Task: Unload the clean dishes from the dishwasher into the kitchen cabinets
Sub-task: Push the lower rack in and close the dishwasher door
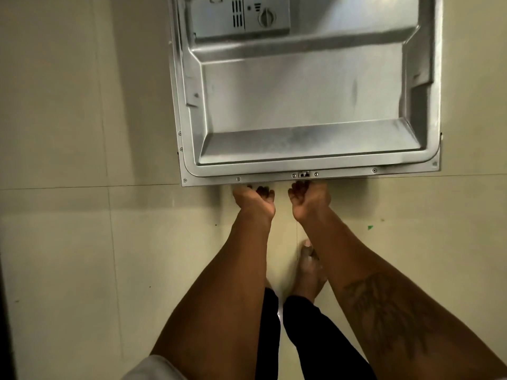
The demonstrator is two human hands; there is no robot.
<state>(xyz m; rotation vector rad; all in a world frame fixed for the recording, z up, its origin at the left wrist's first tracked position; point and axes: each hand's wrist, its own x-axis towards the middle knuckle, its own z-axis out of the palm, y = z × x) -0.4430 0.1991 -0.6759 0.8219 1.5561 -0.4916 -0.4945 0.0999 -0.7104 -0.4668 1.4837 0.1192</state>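
The dishwasher door (307, 100) lies open and flat, its steel inner face turned up toward me. A grey detergent dispenser (241, 16) sits at the door's far end. My left hand (253, 200) and my right hand (308, 200) are side by side, palms up, under the door's near top edge. The fingers of both curl beneath that edge and are partly hidden by it. No dishes or racks are in view.
Pale beige floor tiles (82, 242) surround the door on the left, right and near side. My bare foot (308, 270) and dark trouser legs stand just behind the hands. A small green speck (370, 227) lies on the floor at the right.
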